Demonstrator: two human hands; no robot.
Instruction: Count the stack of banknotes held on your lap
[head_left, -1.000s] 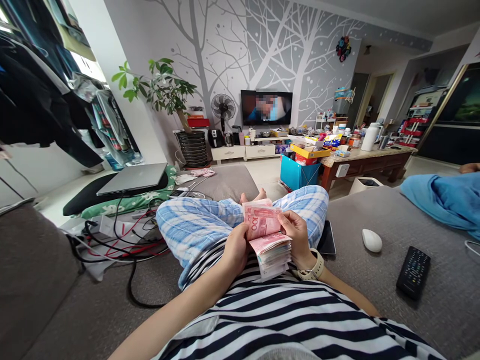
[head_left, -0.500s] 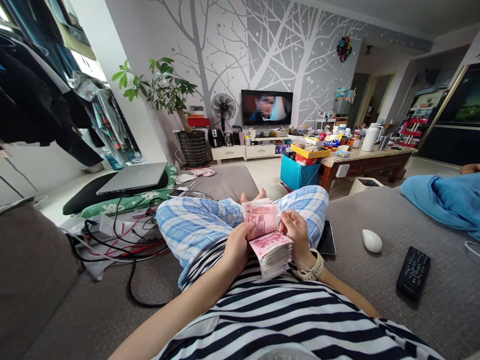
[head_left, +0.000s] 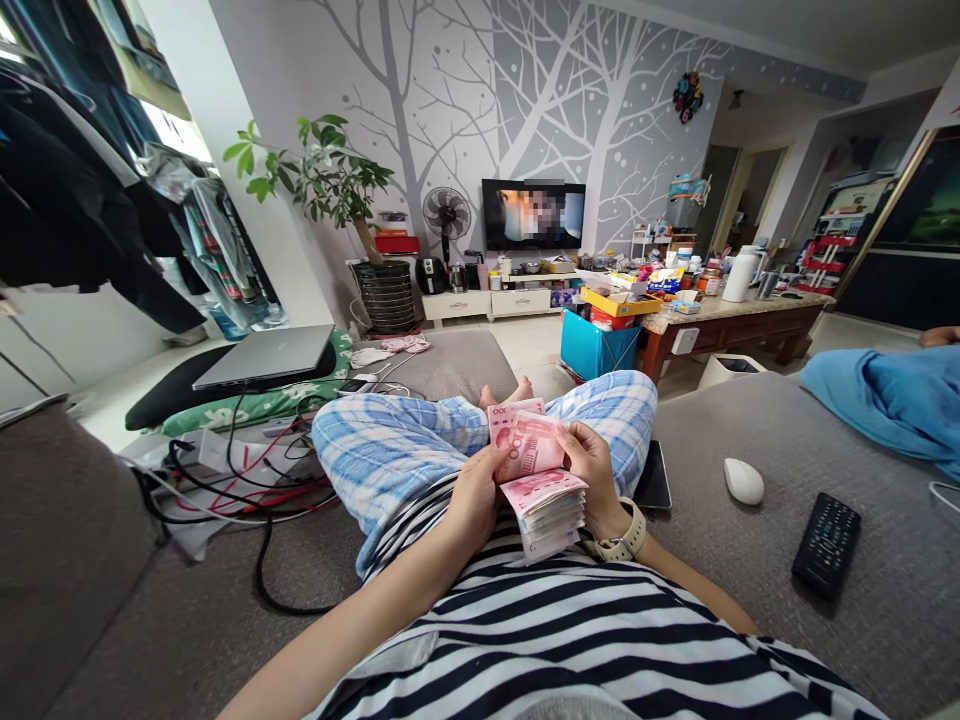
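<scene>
A thick, folded wad of pink banknotes (head_left: 546, 505) is held over my lap, its lower half bent down toward me. My left hand (head_left: 478, 490) is closed round the wad's left side, the thumb lying on the upper part. With thumb and fingers, my right hand (head_left: 589, 470) pinches the right edge of an upper pink banknote (head_left: 531, 448) marked 100. That note slants over another one standing behind it. A pale watch (head_left: 626, 535) circles my right wrist.
On the grey sofa to my right lie a white mouse (head_left: 744, 482), a black remote control (head_left: 826, 546) and a dark phone or tablet (head_left: 657, 478). Tangled cables (head_left: 247, 480) and a laptop (head_left: 266, 356) are at my left. Ahead stands a cluttered coffee table (head_left: 735, 318).
My right hand has moved slightly left and up, tilting the upper banknote across the one behind it, which shows more now. My left hand keeps its place on the wad.
</scene>
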